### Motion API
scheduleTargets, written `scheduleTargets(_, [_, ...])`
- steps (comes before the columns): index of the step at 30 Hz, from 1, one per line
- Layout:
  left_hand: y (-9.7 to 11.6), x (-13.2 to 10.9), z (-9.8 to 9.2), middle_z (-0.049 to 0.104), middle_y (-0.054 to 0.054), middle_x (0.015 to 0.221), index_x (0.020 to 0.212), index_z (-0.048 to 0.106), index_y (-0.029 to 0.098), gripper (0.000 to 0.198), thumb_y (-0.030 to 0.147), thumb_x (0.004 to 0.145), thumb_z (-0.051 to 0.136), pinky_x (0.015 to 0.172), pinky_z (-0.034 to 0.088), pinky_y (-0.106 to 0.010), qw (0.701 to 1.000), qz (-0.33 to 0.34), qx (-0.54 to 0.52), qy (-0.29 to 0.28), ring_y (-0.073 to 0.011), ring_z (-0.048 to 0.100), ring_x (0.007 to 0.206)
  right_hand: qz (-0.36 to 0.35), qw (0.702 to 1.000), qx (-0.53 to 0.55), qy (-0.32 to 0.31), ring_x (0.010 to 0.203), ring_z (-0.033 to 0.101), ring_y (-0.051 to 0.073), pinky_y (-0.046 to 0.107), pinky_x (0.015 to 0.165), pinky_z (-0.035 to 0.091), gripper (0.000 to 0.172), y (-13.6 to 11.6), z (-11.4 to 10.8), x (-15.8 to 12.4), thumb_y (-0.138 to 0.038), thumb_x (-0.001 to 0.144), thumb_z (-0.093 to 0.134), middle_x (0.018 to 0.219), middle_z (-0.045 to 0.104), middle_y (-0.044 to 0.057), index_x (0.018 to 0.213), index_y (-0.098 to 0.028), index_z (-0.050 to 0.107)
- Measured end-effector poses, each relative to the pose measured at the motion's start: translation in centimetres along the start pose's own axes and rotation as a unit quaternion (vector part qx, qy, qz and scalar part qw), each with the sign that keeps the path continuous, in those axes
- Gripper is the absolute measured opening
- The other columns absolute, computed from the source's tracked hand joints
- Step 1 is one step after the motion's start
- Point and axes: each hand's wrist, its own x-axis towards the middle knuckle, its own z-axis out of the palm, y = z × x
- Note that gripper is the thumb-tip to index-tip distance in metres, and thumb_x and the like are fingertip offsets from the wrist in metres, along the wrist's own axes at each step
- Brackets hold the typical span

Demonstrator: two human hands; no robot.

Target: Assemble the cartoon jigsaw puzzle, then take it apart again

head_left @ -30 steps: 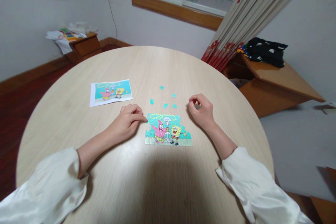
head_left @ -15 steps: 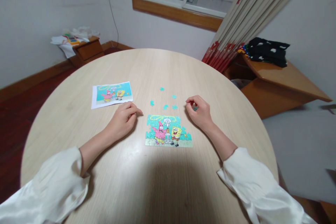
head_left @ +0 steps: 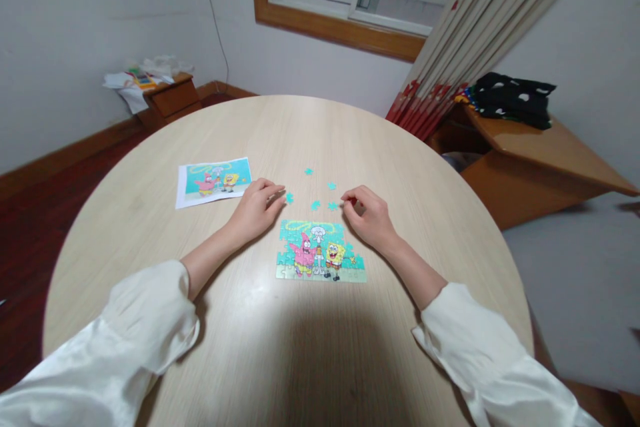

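A partly assembled cartoon jigsaw puzzle (head_left: 320,250) lies on the round wooden table (head_left: 280,347). Several loose teal pieces (head_left: 315,204) are scattered just beyond it. My left hand (head_left: 256,209) rests on the table left of the puzzle, fingers stretched out, fingertips almost touching one teal piece (head_left: 289,197). My right hand (head_left: 369,219) sits at the puzzle's upper right corner with fingers curled in a pinch near another loose piece (head_left: 333,205); what they hold is hidden. A printed reference picture (head_left: 215,180) lies to the left.
A low wooden cabinet (head_left: 170,97) piled with papers stands by the far left wall. A wooden side table (head_left: 530,147) with black spotted cloth (head_left: 515,100) is at the right, beside a striped curtain (head_left: 450,73) below the window.
My left hand has slid forward and right, its fingers uncurling toward a loose teal piece. My right hand has shifted left toward the pieces above the puzzle.
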Motion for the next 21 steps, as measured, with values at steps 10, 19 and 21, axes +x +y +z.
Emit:
scheduleTargets(10, [-0.2,2.1,0.7,0.063,-0.008,0.095,0.093,0.071,0.016,0.015,0.021,0.083,0.062,0.085,0.040,-0.039,0.998,-0.008,0.014,-0.066,-0.0224,0.055,0.091,0.004,1.000,-0.003,-0.003,0.064,0.053,0.014,0.028,0.060,0.042,0.013,0.2,0.0,0.0,-0.008,0.078,0.050,0.072,0.060,0.002,0.076,-0.019,0.056])
scheduleTargets(19, [-1.2,2.7,-1.0,0.062,-0.008,0.090,0.096,0.069,0.014,0.019,0.018,0.079,0.060,0.071,0.044,-0.030,0.990,-0.019,-0.025,-0.140,-0.0153,0.055,0.074,0.005,1.000,0.000,-0.010,0.063,0.052,0.014,0.028,0.059,0.041,0.012,0.2,-0.1,-0.1,-0.009,0.078,0.050,0.072,0.060,0.002,0.076,-0.019,0.057])
scheduleTargets(21, [-1.2,2.8,-1.0,0.061,-0.008,0.088,0.093,0.068,0.014,0.017,0.017,0.079,0.059,0.071,0.044,-0.030,0.989,-0.022,-0.015,-0.144,-0.0152,0.055,0.073,0.009,1.000,0.000,-0.011,0.062,0.052,0.014,0.028,0.059,0.041,0.012,0.2,-0.1,-0.1,-0.009,0.078,0.050,0.072,0.060,0.002,0.075,-0.020,0.057])
